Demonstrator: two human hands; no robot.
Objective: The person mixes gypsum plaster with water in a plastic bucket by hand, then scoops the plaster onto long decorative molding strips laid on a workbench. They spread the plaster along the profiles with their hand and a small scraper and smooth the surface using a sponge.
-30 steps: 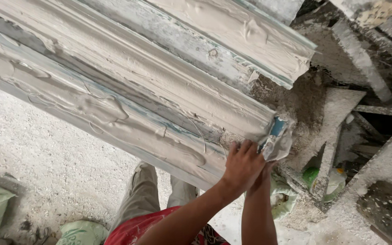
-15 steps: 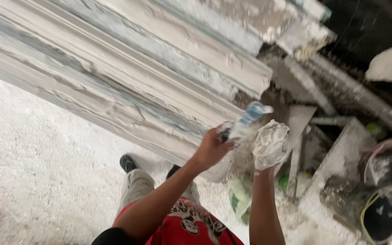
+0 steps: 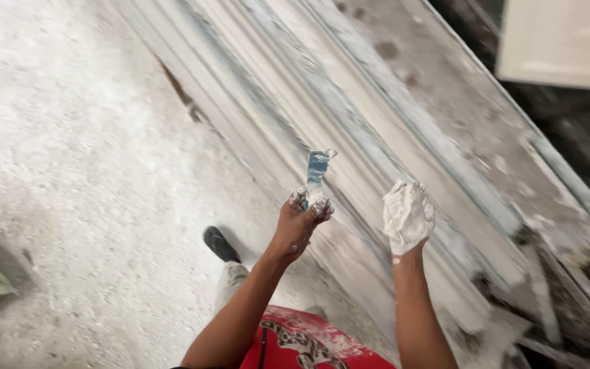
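The scraper blade (image 3: 317, 169), a thin blue-grey strip smeared with white plaster, stands up at twelve o'clock from the left hand (image 3: 297, 220), whose fingers are clamped around its lower end. At three o'clock from that hand, well apart, the right hand (image 3: 408, 217) is closed round a lump of wet plaster (image 3: 404, 205) that coats it. Both are raised before the long plaster moulding (image 3: 377, 137) running from eleven to five o'clock.

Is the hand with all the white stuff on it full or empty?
Full. The right hand is heaped with a lump of wet white plaster that hides the palm and fingers. The left hand holds a small scraper upright.
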